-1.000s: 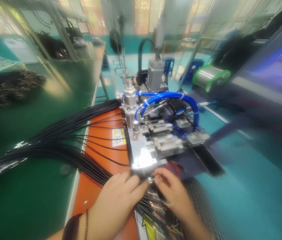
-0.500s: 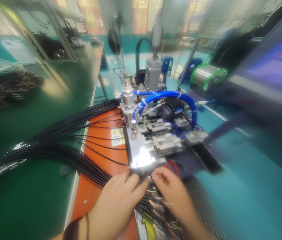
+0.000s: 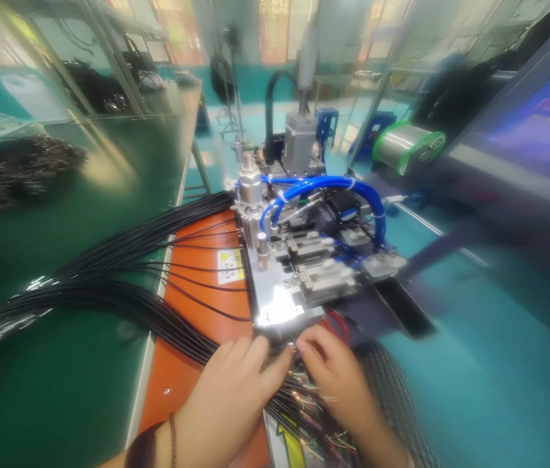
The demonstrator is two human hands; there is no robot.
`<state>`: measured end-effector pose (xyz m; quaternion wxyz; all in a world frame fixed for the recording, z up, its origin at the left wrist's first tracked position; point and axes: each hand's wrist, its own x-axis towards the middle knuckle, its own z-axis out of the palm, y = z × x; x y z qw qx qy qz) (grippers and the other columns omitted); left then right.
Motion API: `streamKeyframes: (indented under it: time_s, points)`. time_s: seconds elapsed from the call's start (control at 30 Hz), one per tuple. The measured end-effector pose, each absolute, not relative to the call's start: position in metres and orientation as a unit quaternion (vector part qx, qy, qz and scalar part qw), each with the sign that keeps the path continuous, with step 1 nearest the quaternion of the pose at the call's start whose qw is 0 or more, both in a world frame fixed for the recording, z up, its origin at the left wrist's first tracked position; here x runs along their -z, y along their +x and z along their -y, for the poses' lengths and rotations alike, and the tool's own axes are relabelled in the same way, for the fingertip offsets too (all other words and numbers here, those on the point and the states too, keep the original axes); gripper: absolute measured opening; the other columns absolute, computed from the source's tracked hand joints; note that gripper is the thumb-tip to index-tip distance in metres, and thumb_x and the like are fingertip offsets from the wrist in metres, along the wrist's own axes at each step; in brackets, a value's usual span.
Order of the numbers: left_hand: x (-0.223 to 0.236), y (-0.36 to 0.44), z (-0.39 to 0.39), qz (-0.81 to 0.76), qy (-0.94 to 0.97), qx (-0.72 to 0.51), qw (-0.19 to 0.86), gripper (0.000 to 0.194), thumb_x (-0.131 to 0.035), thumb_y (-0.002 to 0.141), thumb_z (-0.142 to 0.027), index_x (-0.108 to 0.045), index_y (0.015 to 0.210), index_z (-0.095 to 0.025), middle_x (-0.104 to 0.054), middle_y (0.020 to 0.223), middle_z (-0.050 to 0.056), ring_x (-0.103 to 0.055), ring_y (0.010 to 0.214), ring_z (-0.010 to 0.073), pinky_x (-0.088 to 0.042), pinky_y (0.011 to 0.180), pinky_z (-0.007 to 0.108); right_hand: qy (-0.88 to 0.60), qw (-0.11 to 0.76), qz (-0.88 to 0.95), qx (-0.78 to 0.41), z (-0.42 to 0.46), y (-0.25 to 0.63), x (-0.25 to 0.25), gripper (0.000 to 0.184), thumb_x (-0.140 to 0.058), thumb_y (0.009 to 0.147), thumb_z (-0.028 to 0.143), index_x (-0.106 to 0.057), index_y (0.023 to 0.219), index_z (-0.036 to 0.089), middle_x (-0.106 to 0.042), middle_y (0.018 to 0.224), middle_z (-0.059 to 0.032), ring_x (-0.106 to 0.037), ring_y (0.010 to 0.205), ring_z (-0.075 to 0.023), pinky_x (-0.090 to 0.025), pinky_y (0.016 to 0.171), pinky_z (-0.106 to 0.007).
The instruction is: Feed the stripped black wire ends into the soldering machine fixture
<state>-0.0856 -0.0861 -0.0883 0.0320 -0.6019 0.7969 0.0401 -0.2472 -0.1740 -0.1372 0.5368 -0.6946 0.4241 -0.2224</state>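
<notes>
In front of the machine's near edge, my left hand [image 3: 236, 383] is closed, thumb and forefinger pinched together at the end of a black cable. Its fingertips meet those of my right hand [image 3: 331, 367], which pinches the small light wire end there; most of it is hidden by the fingers. Below both hands, the bundle of black cables [image 3: 177, 328] runs under my left hand, and its stripped ends [image 3: 304, 396] fan out with thin coloured wires and coppery tips. Just beyond my fingers is the bright metal plate [image 3: 279, 305] of the machine.
Several single black cables [image 3: 197, 299] cross the orange machine top [image 3: 182, 370] into the plate's side. Blue air hoses [image 3: 328, 185] arch over the mechanism. A green-rimmed spool of wire [image 3: 409, 146] is at back right. The green table [image 3: 84, 383] lies on the left.
Both hands stay almost in place, with fingertips still together; only slight finger shifts show. The cables and the machine look the same.
</notes>
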Motion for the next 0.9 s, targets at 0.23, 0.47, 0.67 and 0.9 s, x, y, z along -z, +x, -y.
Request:
streamKeyframes:
  time_s: [0.23, 0.47, 0.67, 0.9]
  points:
    - [0.09, -0.087, 0.085, -0.794, -0.606, -0.043, 0.032, 0.057, -0.048, 0.084, -0.003, -0.036, 0.136, -0.023, -0.047, 0.091, 0.005, -0.046, 0.079, 0.0201, -0.047, 0.065, 0.037, -0.678, 0.542, -0.437, 0.236, 0.168, -0.246, 0.142, 0.027, -0.044, 0.092, 0.038, -0.05, 0.073, 0.019, -0.05, 0.068, 0.0016, -0.045, 0.063, -0.0137, -0.033, 0.056, -0.024]
    - [0.086, -0.089, 0.086, -0.784, -0.615, -0.061, 0.06, 0.06, -0.044, 0.084, -0.001, -0.033, 0.138, -0.024, -0.048, 0.093, 0.005, -0.048, 0.08, 0.0206, -0.047, 0.066, 0.037, -0.699, 0.54, -0.411, 0.225, 0.176, -0.249, 0.143, 0.022, -0.045, 0.091, 0.031, -0.053, 0.075, 0.018, -0.052, 0.07, 0.0004, -0.048, 0.065, -0.0143, -0.035, 0.057, -0.025]
    - [0.084, -0.09, 0.088, -0.777, -0.621, -0.065, 0.078, 0.06, -0.04, 0.084, -0.001, -0.033, 0.137, -0.027, -0.049, 0.093, 0.005, -0.049, 0.081, 0.0198, -0.047, 0.067, 0.036, -0.731, 0.514, -0.389, 0.221, 0.179, -0.252, 0.138, 0.017, -0.047, 0.09, 0.027, -0.058, 0.08, 0.018, -0.055, 0.075, -0.0006, -0.05, 0.069, -0.015, -0.037, 0.061, -0.025]
    - [0.086, -0.089, 0.086, -0.789, -0.609, -0.048, 0.065, 0.062, -0.041, 0.083, 0.0, -0.031, 0.138, -0.026, -0.048, 0.091, 0.004, -0.047, 0.08, 0.0189, -0.047, 0.068, 0.035, -0.706, 0.536, -0.414, 0.205, 0.178, -0.249, 0.133, 0.022, -0.044, 0.091, 0.031, -0.052, 0.075, 0.019, -0.052, 0.069, 0.0011, -0.047, 0.064, -0.0139, -0.035, 0.057, -0.024]
